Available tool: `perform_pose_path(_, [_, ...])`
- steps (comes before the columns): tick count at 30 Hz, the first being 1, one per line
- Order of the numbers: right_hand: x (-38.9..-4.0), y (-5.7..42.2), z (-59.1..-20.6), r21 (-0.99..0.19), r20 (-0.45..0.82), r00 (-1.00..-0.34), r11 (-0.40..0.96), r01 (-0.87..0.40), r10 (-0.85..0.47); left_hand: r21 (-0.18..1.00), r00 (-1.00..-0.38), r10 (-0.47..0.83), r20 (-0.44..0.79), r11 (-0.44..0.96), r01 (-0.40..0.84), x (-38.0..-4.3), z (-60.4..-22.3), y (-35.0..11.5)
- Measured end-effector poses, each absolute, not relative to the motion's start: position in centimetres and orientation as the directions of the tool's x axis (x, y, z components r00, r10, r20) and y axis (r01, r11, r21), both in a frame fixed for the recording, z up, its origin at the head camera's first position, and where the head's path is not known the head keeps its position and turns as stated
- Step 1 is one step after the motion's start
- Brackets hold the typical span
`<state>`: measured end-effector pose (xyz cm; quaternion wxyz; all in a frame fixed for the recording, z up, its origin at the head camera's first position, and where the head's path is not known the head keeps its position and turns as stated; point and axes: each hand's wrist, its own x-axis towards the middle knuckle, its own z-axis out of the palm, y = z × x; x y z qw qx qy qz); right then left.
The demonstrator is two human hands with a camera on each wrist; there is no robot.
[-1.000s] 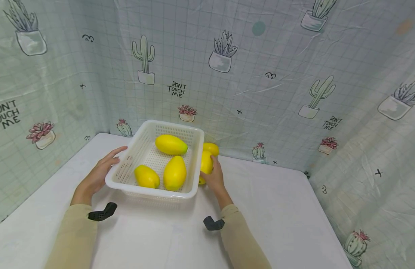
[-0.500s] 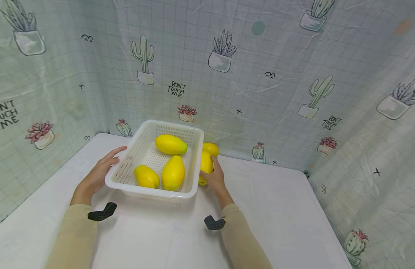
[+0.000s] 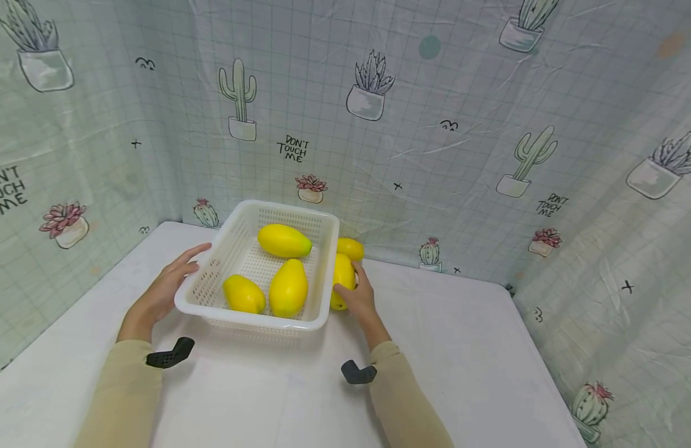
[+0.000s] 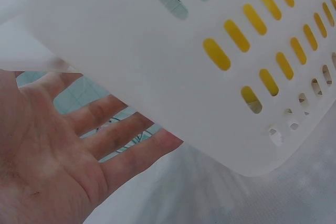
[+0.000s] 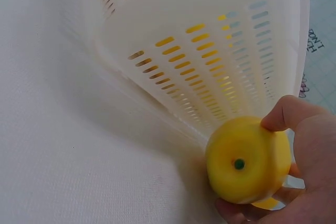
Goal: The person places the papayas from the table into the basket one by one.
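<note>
A white slotted plastic basket (image 3: 250,315) holds three smooth yellow oblong fruits: one at the back (image 3: 284,241) with a greenish tip, one at front left (image 3: 244,294), one at front right (image 3: 289,288). My left hand (image 3: 160,289) lies along the basket's left side; in the left wrist view its fingers are spread and extended under the basket's rim. Just outside the right wall, my right hand (image 3: 359,295) grips another yellow fruit (image 5: 247,161), thumb on top and fingers beneath. A green dot marks its dimpled end. Behind it sits a further yellow fruit (image 3: 352,249), partly hidden.
The basket stands on a white-covered table (image 3: 463,361), towards the back left. A curtain (image 3: 435,155) printed with potted cacti hangs around the far and side edges. Black wrist mounts (image 3: 170,353) stick out from both sleeves.
The front-right fruit in the basket has shifted slightly left. My right hand and its fruit have edged a little nearer to me. The left hand and the basket stay put.
</note>
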<state>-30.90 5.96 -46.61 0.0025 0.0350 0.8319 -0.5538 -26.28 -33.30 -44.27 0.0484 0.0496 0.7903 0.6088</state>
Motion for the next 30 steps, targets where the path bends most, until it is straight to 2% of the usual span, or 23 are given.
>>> perform_pose_path(30, [-30.18,6.20,-45.66,-0.945,-0.034,-0.995,0.322,0.063,0.093,0.966,-0.990,0.139,-0.016,0.259,0.021,-26.30,-44.37,-33.33])
